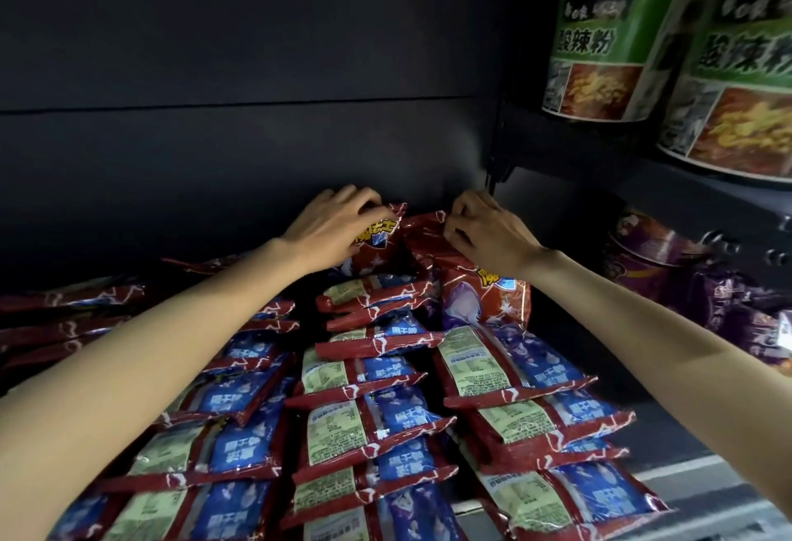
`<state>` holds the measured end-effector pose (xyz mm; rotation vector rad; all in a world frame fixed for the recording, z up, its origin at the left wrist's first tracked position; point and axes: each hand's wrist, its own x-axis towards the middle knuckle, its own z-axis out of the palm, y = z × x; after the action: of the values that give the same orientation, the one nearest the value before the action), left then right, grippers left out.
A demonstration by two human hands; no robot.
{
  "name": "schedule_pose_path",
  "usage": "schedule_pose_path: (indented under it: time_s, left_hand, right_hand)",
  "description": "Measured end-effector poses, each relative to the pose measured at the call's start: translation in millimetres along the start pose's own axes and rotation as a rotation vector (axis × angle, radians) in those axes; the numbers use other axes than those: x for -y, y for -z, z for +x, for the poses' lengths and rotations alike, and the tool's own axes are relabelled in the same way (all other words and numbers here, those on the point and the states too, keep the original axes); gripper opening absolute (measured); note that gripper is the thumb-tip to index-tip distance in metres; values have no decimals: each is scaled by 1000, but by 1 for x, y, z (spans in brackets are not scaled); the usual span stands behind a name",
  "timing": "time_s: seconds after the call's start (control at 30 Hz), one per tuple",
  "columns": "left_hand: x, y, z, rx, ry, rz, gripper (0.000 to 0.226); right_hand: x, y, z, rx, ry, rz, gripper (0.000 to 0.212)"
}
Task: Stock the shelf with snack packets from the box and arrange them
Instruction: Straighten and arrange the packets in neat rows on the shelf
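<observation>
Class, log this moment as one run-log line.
left hand: grips upright packet | right hand: pinches neighbouring packet | rows: flat in front

Green noodle cups [608,52] upper right; purple packets [737,309] below, beside them.

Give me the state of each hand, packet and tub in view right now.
left hand: pinching the upright left packet at its top.
right hand: pinching the upright right packet at its top.
stacked packets: lying flat in overlapping rows, backs up.
green noodle tubs: upright on the neighbouring upper shelf.
purple tubs: lower right, blurred.
</observation>
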<state>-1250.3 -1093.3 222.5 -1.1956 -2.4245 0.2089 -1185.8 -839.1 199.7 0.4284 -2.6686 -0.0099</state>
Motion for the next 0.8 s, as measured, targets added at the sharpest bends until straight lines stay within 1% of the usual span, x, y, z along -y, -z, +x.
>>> schedule_pose_path:
  time_s: [0.07,0.1,0.13,0.17,0.2,0.23,0.27,0.3,0.33,0.4,0.47,0.6,0.67,0.73,0.8]
  left_hand:
    - [-2,-4,-6,-140,-20,111,68]
    - [-5,-5,-8,-211,-52,134,61]
    - [-9,-5,-12,-235,-84,81,50]
    - [-16,0,-17,-194,-89,-58,38]
    - [-24,7,-21,-76,-44,-236,38]
    - [-31,13,-24,108,26,-370,50]
    - [-36,17,-25,295,69,-456,65]
    - [-39,21,-27,432,96,-527,76]
    - [-41,23,-27,531,117,-585,84]
    - [-43,24,-27,658,109,-596,97]
    - [-45,19,-26,698,95,-552,101]
    - [-38,9,-23,632,149,-640,74]
    - [-34,11,-21,674,156,-649,77]
    - [-36,14,-20,719,117,-619,86]
    - [-38,16,-21,730,85,-605,88]
  right_hand:
    - [8,6,-8,63,-9,36,32]
    - [11,10,-11,103,-27,56,33]
    - [14,13,-12,131,-38,60,34]
    - [16,16,-12,145,-39,43,36]
    - [17,19,-11,158,-39,22,37]
    - [19,21,-10,171,-38,3,38]
    - [20,23,-8,183,-36,-11,39]
    - [21,23,-5,185,-28,-25,41]
    - [22,23,-2,179,-18,-38,42]
    - [22,20,2,166,2,-48,44]
    - [19,14,1,183,4,-38,47]
    - [16,8,-4,211,-15,10,53]
    - [18,11,-6,221,-27,33,51]
    - [20,14,-7,241,-39,38,50]
    - [23,16,-8,253,-58,41,48]
